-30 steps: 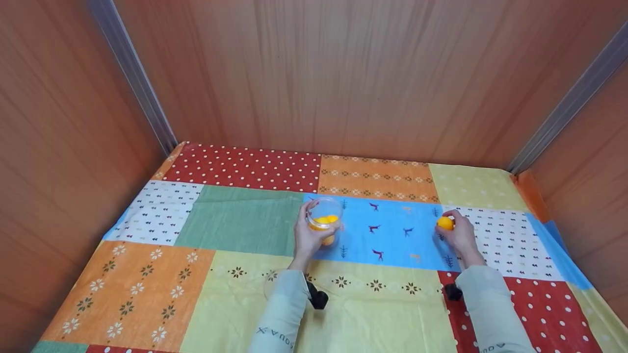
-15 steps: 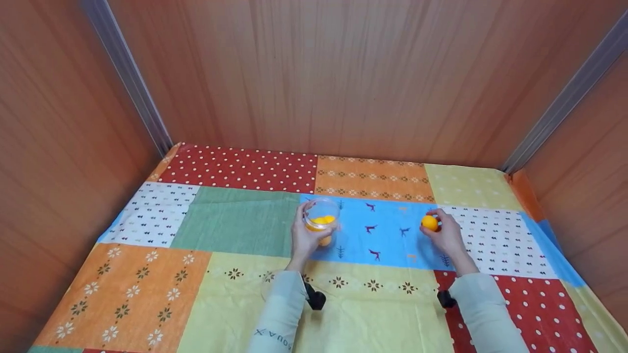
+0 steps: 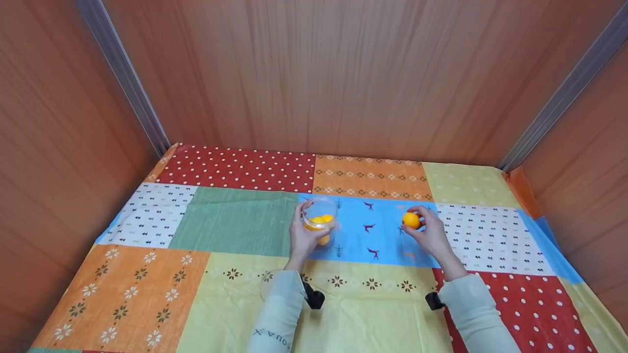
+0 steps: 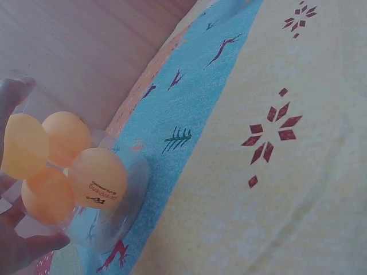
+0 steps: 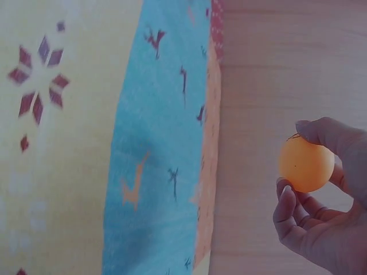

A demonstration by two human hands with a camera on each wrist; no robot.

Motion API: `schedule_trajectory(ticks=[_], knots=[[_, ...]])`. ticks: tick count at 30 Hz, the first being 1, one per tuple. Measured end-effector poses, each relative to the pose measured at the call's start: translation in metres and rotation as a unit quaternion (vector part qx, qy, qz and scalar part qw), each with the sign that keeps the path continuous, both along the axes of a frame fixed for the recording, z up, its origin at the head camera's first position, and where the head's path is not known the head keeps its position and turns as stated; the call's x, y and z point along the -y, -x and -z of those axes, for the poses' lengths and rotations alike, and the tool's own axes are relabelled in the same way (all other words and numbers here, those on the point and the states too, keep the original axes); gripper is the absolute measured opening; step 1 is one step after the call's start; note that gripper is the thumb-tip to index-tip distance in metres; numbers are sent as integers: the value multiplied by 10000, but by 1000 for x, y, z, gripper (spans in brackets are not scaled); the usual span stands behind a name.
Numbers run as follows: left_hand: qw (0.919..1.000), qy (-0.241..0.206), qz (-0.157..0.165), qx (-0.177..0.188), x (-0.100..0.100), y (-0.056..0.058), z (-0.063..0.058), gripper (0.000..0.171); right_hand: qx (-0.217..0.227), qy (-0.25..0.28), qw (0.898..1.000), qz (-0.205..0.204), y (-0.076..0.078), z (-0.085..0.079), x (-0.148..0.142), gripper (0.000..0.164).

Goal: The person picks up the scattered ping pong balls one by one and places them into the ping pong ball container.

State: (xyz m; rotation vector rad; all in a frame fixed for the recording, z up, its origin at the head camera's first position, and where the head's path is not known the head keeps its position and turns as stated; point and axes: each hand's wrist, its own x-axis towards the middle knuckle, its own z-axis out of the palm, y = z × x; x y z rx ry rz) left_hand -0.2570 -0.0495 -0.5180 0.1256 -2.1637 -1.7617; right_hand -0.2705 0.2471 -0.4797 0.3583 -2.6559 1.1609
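Note:
A clear plastic jar (image 3: 320, 207) stands on the blue patch of the cloth, gripped by my left hand (image 3: 302, 241) from its left side. Inside it lie several orange table tennis balls (image 4: 96, 179), one with printed lettering in the left wrist view. To the right, my right hand (image 3: 433, 237) pinches another orange table tennis ball (image 5: 307, 164) between thumb and fingertips. That ball is held above the blue patch, apart from the jar. The jar's mouth faces up, uncovered.
A patchwork tablecloth (image 3: 235, 220) covers the table. Beside the left sleeve, a faint clear round outline (image 3: 263, 285) shows on the yellow patch, partly hidden by the arm. Wooden panels (image 3: 314, 73) enclose the back and both sides.
My right hand has moved left with the table tennis ball, from near the white patch toward the jar. The left hand keeps hold of the jar in the same place.

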Motion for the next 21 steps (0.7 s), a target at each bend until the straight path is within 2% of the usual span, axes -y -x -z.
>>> schedule_trajectory(ticks=[6, 17, 21], knots=[[10000, -52, 7, 7, -1, 0, 0, 86, -188, 212, 9994, -188, -4, -2, 21, 35], [10000, -52, -8, 23, 0, 0, -1, 88, -190, 685, 9957, -592, 1, -10, 64, 35], [10000, -70, -23, 16, -1, 0, -1, 86, -224, 737, 9951, -615, 3, -15, 80, 36]])
